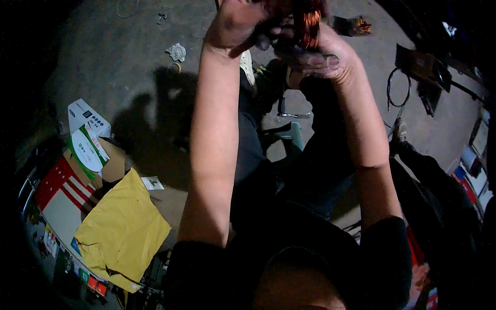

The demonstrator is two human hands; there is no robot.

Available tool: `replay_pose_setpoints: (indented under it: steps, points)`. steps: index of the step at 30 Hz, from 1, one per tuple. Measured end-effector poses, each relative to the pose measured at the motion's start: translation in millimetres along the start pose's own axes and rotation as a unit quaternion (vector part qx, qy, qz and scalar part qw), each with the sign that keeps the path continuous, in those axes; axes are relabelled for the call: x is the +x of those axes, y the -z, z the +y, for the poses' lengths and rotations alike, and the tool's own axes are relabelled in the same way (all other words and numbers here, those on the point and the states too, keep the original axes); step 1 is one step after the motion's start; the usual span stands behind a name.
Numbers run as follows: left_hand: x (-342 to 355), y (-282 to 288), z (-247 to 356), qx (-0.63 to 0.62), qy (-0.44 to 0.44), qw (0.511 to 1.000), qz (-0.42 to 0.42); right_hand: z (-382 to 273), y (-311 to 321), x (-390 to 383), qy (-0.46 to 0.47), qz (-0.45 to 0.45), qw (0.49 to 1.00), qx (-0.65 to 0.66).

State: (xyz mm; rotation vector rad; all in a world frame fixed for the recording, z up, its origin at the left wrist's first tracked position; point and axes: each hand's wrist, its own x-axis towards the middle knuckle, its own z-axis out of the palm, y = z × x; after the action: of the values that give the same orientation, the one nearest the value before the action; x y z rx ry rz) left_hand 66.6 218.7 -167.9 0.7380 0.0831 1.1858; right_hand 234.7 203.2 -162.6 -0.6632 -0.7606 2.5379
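So I've got both arms stretched out to the far edge, and right between my hands is a bundle of reddish copper wire strands [310, 28], held up off the floor. My left hand [240, 23] is partly cut off at the far edge, with its fingers lost in the dark near the bundle, so I can't tell if they're clamped or loose. My right hand [320, 59] has grimy, curled fingers by the near end of the copper, but it's too murky to tell whether they've closed on it. Just right of it there's a 2nd bundle, a dark sleeve with frayed copper ends [363, 26]. Beneath my arms is a silvery metal rod-handled tool [294, 114], with a pale teal plastic piece [296, 137] nearer to me. Over on the left of the grey concrete floor [139, 31] there's a crumpled white wad [176, 52] on the far side, then a white printed carton [85, 116], a green and white flat packet [89, 149] on an open brown cardboard box [116, 163], and a big creased yellow sheet [124, 227] nearest, with a small white card [152, 182] just beside it. On the right there's a loop of thin black cable [399, 88], plus a person's shoe [399, 129] and dark trouser leg [434, 170].
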Motion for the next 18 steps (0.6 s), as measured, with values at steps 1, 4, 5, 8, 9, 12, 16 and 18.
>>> replay_pose_setpoints:
  steps: [1,4,5,8,9,12,16,18]
  points:
    - [3,-3,3,0.026,-0.033,0.999,0.005,-2,5,-3,0.023,0.071,0.992,-0.103]
    - [14,2,16,0.053,-0.074,0.971,0.222,-22,13,-12,-0.002,0.294,0.905,-0.307]
    - [11,6,23,0.019,-0.072,0.956,0.283,-34,13,-10,-0.001,0.311,0.883,-0.352]
    - [5,31,34,-0.032,-0.12,0.92,0.373,-34,82,-19,0.102,0.382,0.807,-0.439]
    - [3,35,35,-0.031,-0.123,0.891,0.435,-30,111,-20,0.116,0.413,0.745,-0.51]
    - [-8,50,34,-0.01,-0.101,0.8,0.591,10,184,5,0.051,0.475,0.669,-0.569]
    - [-23,37,25,-0.031,-0.055,0.75,0.659,117,222,96,-0.14,0.401,0.699,-0.576]
    - [-23,15,19,-0.021,-0.054,0.737,0.674,182,250,148,-0.161,0.42,0.751,-0.483]
